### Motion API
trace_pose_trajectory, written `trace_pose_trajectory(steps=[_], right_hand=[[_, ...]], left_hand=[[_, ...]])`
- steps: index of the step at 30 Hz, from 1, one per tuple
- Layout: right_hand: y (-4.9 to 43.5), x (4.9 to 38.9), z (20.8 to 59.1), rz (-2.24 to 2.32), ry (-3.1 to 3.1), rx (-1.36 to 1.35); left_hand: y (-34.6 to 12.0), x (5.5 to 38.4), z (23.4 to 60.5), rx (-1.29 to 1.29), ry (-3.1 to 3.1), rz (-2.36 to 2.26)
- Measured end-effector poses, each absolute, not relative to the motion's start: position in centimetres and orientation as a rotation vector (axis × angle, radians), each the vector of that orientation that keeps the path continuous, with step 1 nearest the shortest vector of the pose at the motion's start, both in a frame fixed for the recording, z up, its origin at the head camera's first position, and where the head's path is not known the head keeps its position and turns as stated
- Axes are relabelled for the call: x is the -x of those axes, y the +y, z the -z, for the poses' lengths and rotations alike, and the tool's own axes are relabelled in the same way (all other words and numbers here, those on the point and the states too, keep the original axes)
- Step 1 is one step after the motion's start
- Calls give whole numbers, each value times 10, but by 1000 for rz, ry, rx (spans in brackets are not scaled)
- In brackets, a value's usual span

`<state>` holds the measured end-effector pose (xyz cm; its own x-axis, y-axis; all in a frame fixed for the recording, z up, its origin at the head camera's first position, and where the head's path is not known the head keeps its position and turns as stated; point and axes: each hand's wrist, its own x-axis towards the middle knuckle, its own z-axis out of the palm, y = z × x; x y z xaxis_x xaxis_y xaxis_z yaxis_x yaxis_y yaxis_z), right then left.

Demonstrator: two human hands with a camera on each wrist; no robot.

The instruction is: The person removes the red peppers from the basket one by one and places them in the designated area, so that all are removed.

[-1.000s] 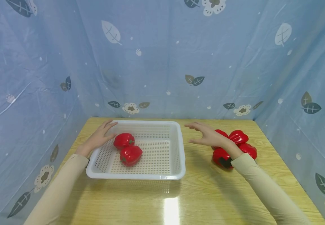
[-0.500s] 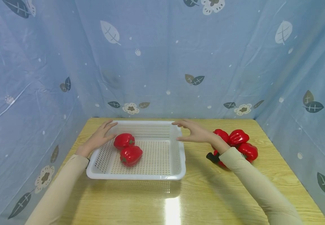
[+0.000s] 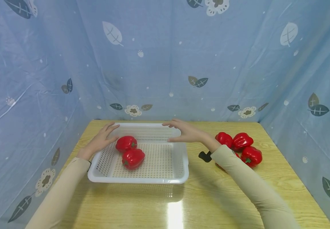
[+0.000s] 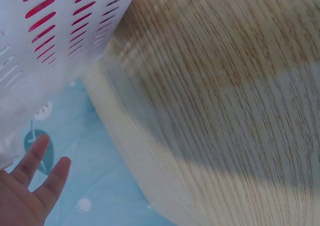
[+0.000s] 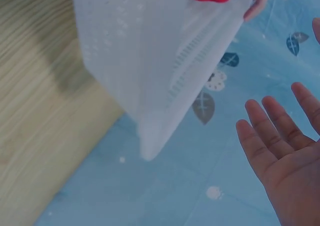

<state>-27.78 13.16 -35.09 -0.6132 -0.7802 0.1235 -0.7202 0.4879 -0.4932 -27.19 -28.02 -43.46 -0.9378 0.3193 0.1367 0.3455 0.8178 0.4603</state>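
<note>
Between left hand and right hand | basket, two red peppers nearer left hand | hands spread, empty

Right sleeve blocks most of one red pepper in the head view. Left hand gets chopped by its wrist view's corner, right hand runs off its view's edge, and the basket is kinda blurry there.

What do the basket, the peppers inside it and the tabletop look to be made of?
Basket: probably moulded plastic, white with a soft sheen; smooth rim, regular slots in thin walls.
Peppers inside it: glossy red skin with highlights; real or plastic imitations, the look leaves it open.
Tabletop: wood or wood-look laminate, glossy; grain lines and a bright reflection show.
</note>
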Motion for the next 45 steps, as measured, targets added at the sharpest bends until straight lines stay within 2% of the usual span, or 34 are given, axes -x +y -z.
trace_pose_trajectory(steps=[18,45], right_hand=[[79,278,352,758,2508,1414],[17,279,388,550,2416,1439]], left_hand=[[-279,271,434,550,-2934,755],[-281,273,436,560,-2920,752]])
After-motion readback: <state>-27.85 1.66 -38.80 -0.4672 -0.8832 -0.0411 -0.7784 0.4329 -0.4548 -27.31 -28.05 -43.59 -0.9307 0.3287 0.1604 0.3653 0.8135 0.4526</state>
